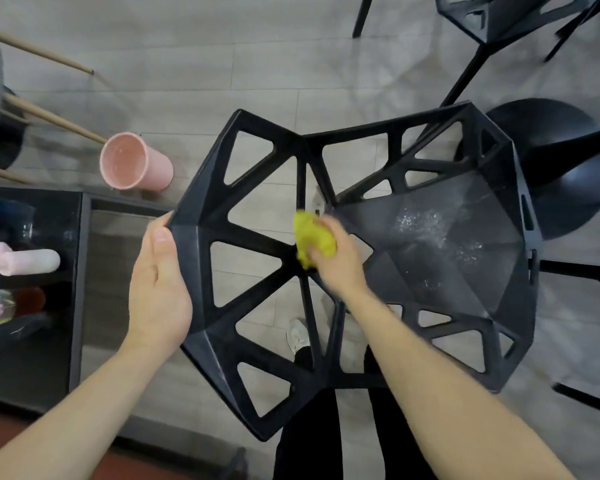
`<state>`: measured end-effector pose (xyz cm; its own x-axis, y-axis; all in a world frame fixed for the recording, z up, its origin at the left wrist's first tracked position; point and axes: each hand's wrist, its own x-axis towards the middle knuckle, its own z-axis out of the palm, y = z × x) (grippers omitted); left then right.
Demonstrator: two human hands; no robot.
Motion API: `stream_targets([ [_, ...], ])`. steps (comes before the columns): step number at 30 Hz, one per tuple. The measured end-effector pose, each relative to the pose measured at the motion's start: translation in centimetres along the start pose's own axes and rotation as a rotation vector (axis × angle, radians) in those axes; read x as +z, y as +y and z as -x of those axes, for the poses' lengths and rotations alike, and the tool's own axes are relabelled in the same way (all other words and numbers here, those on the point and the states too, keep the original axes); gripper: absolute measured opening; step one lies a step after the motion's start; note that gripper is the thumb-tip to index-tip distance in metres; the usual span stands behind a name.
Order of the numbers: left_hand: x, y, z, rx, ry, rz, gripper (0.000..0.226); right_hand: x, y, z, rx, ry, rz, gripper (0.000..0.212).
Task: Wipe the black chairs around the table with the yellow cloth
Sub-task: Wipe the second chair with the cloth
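A black chair (201, 258) with triangular cut-outs fills the middle of the head view, seen from above. Its backrest lies toward me and its solid seat (465, 244) shows whitish streaks. My left hand (158, 289) grips the backrest's left top edge, thumb on the upper face. My right hand (336, 258) holds a bunched yellow cloth (314, 237) and presses it on the struts where backrest meets seat. A second black chair (482, 15) stands at the top right, partly cut off.
A pink cup-shaped bin (136, 164) stands on the floor left of the chair. A dark shelf unit (80, 271) with rolled cloths sits at the left. A round black table base (561, 168) is behind the chair at right. Wooden chair legs (49, 116) cross the upper left.
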<state>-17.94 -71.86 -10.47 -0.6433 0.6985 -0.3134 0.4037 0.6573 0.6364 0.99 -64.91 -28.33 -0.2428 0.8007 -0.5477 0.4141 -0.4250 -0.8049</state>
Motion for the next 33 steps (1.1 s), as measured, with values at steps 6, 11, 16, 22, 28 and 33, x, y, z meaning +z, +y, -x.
stream_targets([
  [6, 0.1, -0.2, 0.0, 0.003, 0.005, 0.013, 0.047, 1.6, -1.4, 4.6, 0.077, 0.03, -0.125, 0.046],
  [11, 0.1, -0.5, -0.2, 0.06, 0.047, -0.001, 0.042, 2.5, -6.9, 10.3, -0.339, -0.186, -0.228, 0.046],
  [16, 0.4, -0.4, -0.5, 0.023, 0.04, -0.012, 0.045, 1.5, -6.0, 8.5, -0.237, -0.068, -0.1, 0.047],
  [22, 0.6, -1.4, -1.2, -0.024, 0.023, 0.002, 0.056, 0.2, -2.3, 18.1, -0.325, -0.19, -0.091, 0.05],
  [28, 0.9, -1.1, -0.9, -0.018, 0.067, 0.101, 0.045, 2.2, -5.8, 17.9, -0.356, -0.114, -0.175, 0.038],
  [33, 0.9, -0.7, -0.6, -0.081, 0.192, 0.251, 0.056, 1.1, -3.3, 19.9, -0.405, -0.135, -0.052, 0.038],
])
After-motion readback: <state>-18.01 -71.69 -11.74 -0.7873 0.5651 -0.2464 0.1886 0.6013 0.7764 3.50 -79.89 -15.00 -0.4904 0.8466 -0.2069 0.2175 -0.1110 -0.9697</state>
